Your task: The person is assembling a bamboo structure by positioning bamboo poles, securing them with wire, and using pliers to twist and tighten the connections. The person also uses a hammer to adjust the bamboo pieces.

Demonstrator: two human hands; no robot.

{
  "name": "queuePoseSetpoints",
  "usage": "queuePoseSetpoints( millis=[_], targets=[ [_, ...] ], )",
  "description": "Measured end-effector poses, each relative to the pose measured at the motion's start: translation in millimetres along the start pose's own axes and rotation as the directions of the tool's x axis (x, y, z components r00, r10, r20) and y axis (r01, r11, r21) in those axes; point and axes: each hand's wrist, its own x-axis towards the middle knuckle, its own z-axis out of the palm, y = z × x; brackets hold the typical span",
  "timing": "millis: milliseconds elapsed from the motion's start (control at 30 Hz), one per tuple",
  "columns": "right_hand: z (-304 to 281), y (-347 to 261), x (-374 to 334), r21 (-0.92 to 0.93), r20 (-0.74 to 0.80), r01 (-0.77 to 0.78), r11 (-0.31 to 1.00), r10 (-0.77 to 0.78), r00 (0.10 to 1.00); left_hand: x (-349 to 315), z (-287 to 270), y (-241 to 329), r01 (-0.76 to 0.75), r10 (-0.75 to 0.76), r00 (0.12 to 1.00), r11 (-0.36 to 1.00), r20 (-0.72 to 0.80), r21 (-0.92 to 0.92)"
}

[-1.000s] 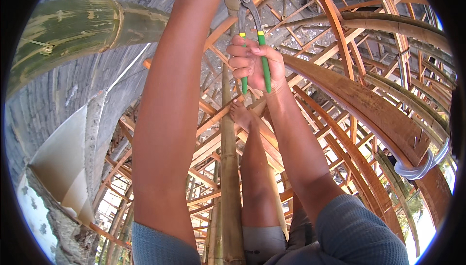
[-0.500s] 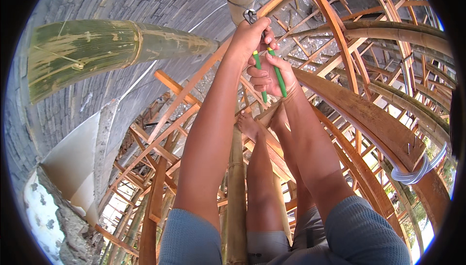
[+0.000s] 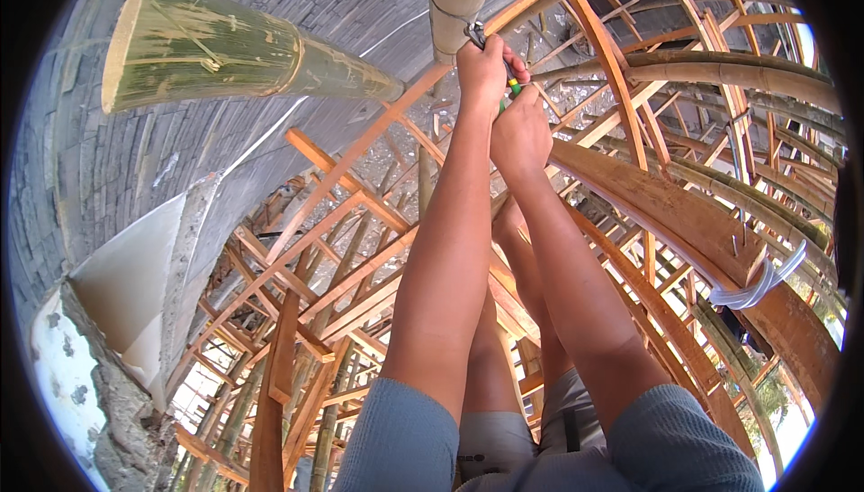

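A pair of pincers with a dark metal head (image 3: 474, 35) and green handles (image 3: 514, 89) is up against an upright bamboo pole (image 3: 461, 6) bound with thin wire. My left hand (image 3: 483, 71) is closed around the upper part of the pincers, just below the head. Lower and to the right, my right hand (image 3: 522, 136) is wrapped around the green handles, with most of their length hidden in the fist. The jaws seem to touch the wire on the pole; whether they grip it I cannot tell.
A thick cut green bamboo pole (image 3: 225, 51) juts out at left before a grey stone-clad wall (image 3: 81, 159). Wooden beams and bamboo form scaffolding below and right. Nails stick out of a broad plank (image 3: 684, 213), where a clear coiled band (image 3: 756, 285) is tied. My legs are below.
My right hand has gone from loosely holding the spread handles, palm up, to a fist around them, and the handles have come together. The view has shifted slightly.
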Motion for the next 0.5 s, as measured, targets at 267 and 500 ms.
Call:
queuePoseSetpoints(
  millis=[267, 500],
  targets=[
    [-20.5, 12.2, 8.6, 0.067, 0.237, -0.003, 0.998, -0.013, 0.972, -66.4, 28.5, 128.6, -0.631, 0.925, 0.379, 0.277, -0.025, 0.725],
    [-34.3, 13.6, 8.2, 0.151, 0.364, 0.015, 0.988, -0.070, 0.929, -7.8, 73.5, 187.5, -0.732, 0.993, -0.055, -0.114, 0.109, 0.672]
  ],
)
